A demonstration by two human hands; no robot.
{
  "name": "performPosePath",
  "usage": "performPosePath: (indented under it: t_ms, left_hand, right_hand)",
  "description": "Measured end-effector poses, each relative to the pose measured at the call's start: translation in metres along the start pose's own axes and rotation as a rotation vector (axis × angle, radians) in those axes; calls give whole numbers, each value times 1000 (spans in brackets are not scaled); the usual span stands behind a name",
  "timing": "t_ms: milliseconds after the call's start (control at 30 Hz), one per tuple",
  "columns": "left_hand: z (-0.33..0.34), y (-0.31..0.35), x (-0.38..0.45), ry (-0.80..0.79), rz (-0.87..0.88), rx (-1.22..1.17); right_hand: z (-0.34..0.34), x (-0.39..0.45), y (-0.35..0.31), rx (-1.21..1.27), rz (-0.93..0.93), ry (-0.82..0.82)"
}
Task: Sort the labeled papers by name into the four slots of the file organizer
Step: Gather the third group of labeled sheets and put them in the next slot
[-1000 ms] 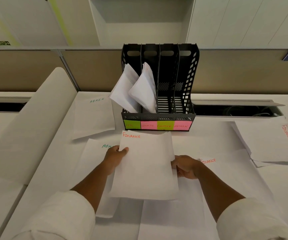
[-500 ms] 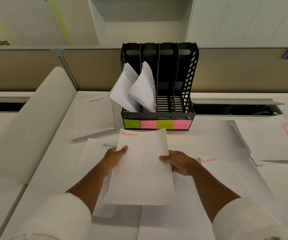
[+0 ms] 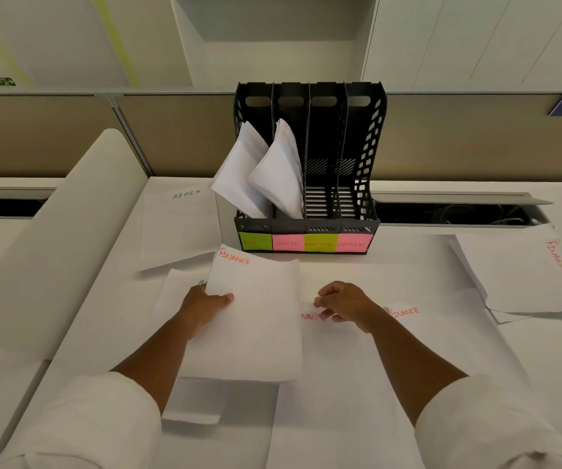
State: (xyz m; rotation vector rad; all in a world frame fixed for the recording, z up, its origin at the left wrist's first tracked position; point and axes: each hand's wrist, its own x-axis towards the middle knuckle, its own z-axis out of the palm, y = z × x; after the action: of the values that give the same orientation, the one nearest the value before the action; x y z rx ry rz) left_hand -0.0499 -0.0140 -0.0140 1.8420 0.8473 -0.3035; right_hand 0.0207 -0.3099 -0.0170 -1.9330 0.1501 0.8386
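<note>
My left hand (image 3: 205, 308) pinches one FINANCE sheet (image 3: 255, 319) while my right fingers (image 3: 323, 308) pinch the next; a one-handed sheet may sag and miss the organizer (image 3: 310, 228) beyond.

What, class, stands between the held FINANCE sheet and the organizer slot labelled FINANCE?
Nothing visible. The left hand holds the FINANCE sheet before the organizer; its FINANCE slot looks empty, open desk between.

Black organizer (image 3: 364, 157), green-pink labels (image 3: 305, 242)
</note>
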Motion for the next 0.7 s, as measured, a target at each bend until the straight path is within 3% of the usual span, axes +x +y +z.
performPosePath:
  t_ms: [200,500,700]
  left_hand:
    - [-15,-8,2,135,54,172]
    - [-13,-13,-2,153,60,175]
    - [-10,-13,-3,94,69,162]
  right_hand:
    - [2,3,7,-413,-163,135]
    - [23,14,12,-627,-298,43]
    - [41,18,4,-923,-279,16]
